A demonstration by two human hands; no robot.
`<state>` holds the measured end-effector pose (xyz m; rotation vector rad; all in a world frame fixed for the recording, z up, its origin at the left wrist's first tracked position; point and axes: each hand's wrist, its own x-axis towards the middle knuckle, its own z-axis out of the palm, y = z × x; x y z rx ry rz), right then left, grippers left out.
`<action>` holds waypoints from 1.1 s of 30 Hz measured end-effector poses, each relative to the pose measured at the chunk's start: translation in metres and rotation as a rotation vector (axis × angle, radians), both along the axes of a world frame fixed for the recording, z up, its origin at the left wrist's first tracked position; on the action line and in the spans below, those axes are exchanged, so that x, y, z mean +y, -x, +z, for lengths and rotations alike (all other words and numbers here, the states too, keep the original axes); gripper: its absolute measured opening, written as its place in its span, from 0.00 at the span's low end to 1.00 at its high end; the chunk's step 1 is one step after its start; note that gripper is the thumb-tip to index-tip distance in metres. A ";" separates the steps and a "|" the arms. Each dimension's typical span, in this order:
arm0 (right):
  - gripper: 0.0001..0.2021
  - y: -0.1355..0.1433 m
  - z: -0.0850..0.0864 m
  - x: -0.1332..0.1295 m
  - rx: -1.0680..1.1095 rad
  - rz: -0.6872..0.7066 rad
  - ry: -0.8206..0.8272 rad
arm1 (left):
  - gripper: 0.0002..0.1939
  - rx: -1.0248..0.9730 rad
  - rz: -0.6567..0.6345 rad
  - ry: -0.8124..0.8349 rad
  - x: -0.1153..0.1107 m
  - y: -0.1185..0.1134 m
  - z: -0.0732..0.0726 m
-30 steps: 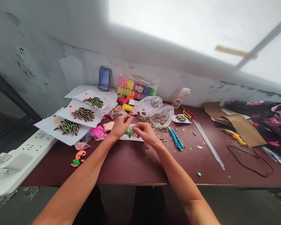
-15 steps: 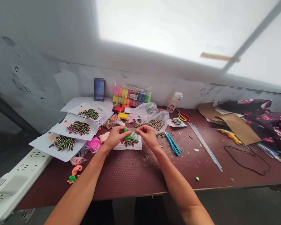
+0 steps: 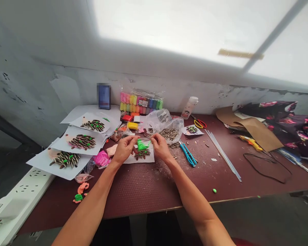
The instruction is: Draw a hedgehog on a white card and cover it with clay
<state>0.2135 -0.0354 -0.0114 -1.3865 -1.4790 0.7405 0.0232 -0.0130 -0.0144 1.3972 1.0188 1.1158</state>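
A small clear bag with green clay is stretched between my two hands. My left hand pinches its left edge, and my right hand pinches the right edge. Just beneath lies a white sheet bearing a hedgehog shape made of striped seeds with green dots, partly covered by the bag and my left fingers. Striped sunflower seeds lie in and around a crumpled clear plastic bag behind my right hand.
Seed hedgehog sheets overlap at the left beside a power strip. Clay packs stand at the back near a bottle. To the right are scissors, a blue cutter, clear sticks and a glue gun.
The bag with green clay is now spread flat between both hands; before, it was bunched at my left fingers. The whole view has shifted slightly.
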 end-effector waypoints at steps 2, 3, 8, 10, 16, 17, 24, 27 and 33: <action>0.08 -0.015 0.006 0.002 -0.020 -0.030 0.028 | 0.30 -0.041 0.070 0.007 0.005 0.005 -0.002; 0.08 -0.026 0.010 0.003 -0.033 -0.022 0.057 | 0.30 -0.056 0.123 0.000 0.007 0.009 -0.004; 0.08 -0.080 0.027 0.002 -0.186 0.267 0.322 | 0.26 0.009 0.242 0.034 0.020 0.023 -0.014; 0.08 -0.089 0.028 0.000 -0.283 0.312 0.400 | 0.23 0.078 0.246 -0.001 0.022 0.025 -0.018; 0.05 -0.072 0.025 -0.004 -0.589 0.144 0.407 | 0.13 0.555 0.355 -0.204 0.020 0.026 -0.024; 0.06 -0.068 0.025 -0.004 -0.617 0.098 0.380 | 0.13 0.643 0.361 -0.229 0.020 0.026 -0.024; 0.12 -0.037 0.023 -0.003 -0.710 0.032 0.294 | 0.17 0.876 0.303 -0.361 0.018 0.026 -0.022; 0.11 -0.027 0.020 -0.004 -0.776 0.024 0.283 | 0.17 0.957 0.282 -0.404 0.019 0.028 -0.022; 0.13 -0.012 0.013 -0.006 -0.918 0.032 0.264 | 0.16 1.145 0.254 -0.403 0.015 0.028 -0.024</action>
